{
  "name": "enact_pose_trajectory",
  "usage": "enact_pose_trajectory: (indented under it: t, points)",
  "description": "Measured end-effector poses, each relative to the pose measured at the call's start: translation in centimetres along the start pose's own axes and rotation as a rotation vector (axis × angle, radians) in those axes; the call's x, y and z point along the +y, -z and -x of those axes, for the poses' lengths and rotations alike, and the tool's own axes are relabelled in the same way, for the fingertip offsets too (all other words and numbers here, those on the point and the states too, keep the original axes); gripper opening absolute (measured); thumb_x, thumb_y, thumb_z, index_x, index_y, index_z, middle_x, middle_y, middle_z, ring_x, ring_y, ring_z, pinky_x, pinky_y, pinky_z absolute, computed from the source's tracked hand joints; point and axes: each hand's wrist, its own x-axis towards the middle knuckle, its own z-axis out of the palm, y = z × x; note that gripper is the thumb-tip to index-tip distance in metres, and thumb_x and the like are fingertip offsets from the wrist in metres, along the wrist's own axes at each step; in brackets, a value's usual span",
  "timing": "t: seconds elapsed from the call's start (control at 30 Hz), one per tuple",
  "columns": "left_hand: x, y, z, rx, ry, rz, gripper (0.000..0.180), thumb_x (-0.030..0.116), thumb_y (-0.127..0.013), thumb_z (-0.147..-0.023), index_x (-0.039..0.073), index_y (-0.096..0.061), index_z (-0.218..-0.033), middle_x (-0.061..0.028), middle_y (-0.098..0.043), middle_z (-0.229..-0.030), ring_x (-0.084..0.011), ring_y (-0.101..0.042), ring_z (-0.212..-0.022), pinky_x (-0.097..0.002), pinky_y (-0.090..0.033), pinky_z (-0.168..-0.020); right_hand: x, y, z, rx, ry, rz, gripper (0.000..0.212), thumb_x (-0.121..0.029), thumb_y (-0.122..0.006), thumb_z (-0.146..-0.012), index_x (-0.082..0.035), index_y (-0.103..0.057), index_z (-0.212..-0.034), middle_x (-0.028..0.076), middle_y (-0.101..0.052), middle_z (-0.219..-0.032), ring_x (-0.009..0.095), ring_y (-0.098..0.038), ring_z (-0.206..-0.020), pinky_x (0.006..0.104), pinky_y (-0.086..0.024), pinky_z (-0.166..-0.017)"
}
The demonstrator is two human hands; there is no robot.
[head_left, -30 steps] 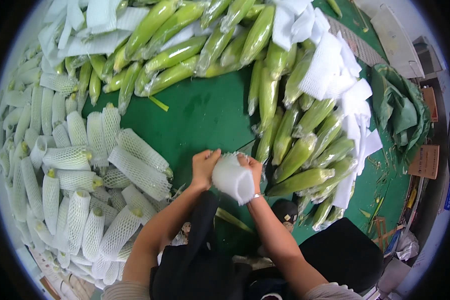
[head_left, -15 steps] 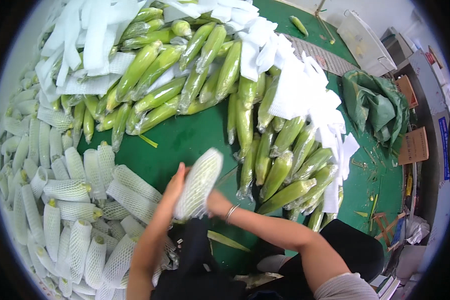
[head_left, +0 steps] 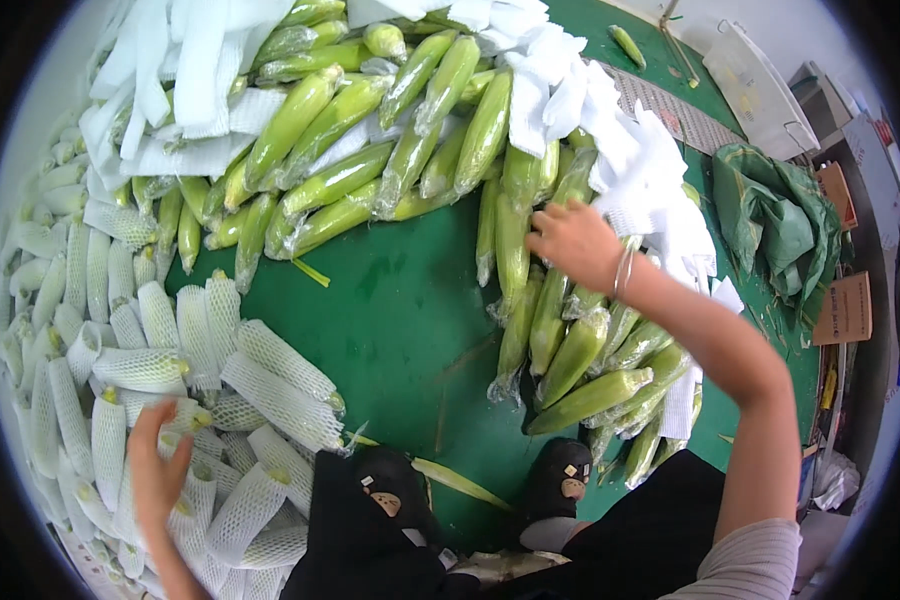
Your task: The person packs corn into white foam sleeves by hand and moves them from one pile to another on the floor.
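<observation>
My left hand (head_left: 160, 465), fingers spread, is over the pile of corn cobs in white foam net sleeves (head_left: 285, 405) at the left. It holds nothing that I can see. My right hand (head_left: 575, 240) reaches over the green corn cobs wrapped in clear film (head_left: 513, 245) at the right, its fingers loosely bent and apart. Whether the fingertips touch a cob is unclear. White foam net sleeves (head_left: 635, 165) lie in a heap just beyond that hand. More wrapped cobs (head_left: 345, 190) lie in a row at the far side.
Flat white sleeves (head_left: 205, 75) cover part of the far pile. Green floor (head_left: 400, 290) shows between the piles, with a loose husk leaf (head_left: 460, 483) near my shoes. A green sack (head_left: 775, 225), cardboard box (head_left: 843, 310) and white crate (head_left: 760, 90) stand at the right.
The net-sleeved cob has left my hands. My left hand has moved left to the sleeved pile, and my right hand has gone up and right to the film-wrapped cobs. The view has shifted slightly.
</observation>
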Motion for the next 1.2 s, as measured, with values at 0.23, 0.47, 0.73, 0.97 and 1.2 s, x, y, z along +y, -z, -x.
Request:
enact_pose_trajectory:
  t: [0.23,0.47,0.73,0.97,1.2]
  points:
    - [20.6,-22.1,-8.8,-0.557,0.086,1.744,0.034,0.012,-0.05,-0.093,0.002,-0.049,-0.125,-0.0075,-0.06,-0.108,-0.0137,-0.057,-0.096,-0.0257,-0.047,-0.083,-15.2,-0.9,0.8,0.7,-0.613,-2.417,0.022,-0.006,-0.061,-0.086,-0.003,-0.054,-0.107,-0.001,-0.056,-0.089,0.007,-0.052,-0.079,0.0242,-0.045,-0.067]
    - [27.7,-29.6,-4.1,-0.737,-0.076,1.554,0.013,0.009,-0.057,-0.089,0.001,-0.055,-0.098,-0.0019,-0.06,-0.093,-0.0066,-0.055,-0.084,-0.0212,-0.044,-0.073,-20.6,-5.5,8.6,0.878,-1.366,-1.674,0.01,-0.008,-0.053,-0.089,0.001,-0.053,-0.094,0.005,-0.058,-0.086,0.012,-0.054,-0.079,0.0264,-0.045,-0.07]
    - [39.5,-32.6,-10.8,-0.028,-0.225,1.236,0.015,0.013,-0.052,-0.091,0.003,-0.041,-0.089,-0.0135,-0.05,-0.066,-0.0267,-0.053,-0.057,-0.0366,-0.04,-0.051,-9.6,-9.2,13.1,1.234,-1.214,-2.521,0.021,-0.019,-0.051,-0.093,0.001,-0.055,-0.097,0.009,-0.063,-0.094,0.019,-0.062,-0.081,0.0314,-0.052,-0.071]
    - [37.5,-32.9,-8.5,-0.053,-0.264,0.895,0.019,0.018,-0.055,-0.089,0.002,-0.044,-0.089,-0.0179,-0.055,-0.062,-0.035,-0.053,-0.054,-0.0429,-0.042,-0.052,-9.9,-9.8,13.8,0.454,-1.314,-1.019,0.042,-0.036,-0.061,-0.081,0.003,-0.062,-0.067,0.024,-0.057,-0.061,0.04,-0.059,-0.061,0.0432,-0.048,-0.059]
    - [30.0,-28.7,-2.6,-0.552,-0.127,1.209,0.02,0.01,-0.059,-0.088,0.006,-0.045,-0.074,0.0003,-0.048,-0.057,-0.0037,-0.041,-0.049,-0.0227,-0.03,-0.042,-23.0,-3.1,14.4,1.008,-1.437,-1.248,0.022,-0.013,-0.058,-0.088,0.001,-0.053,-0.073,0.012,-0.043,-0.051,0.017,-0.037,-0.043,0.031,-0.034,-0.043]
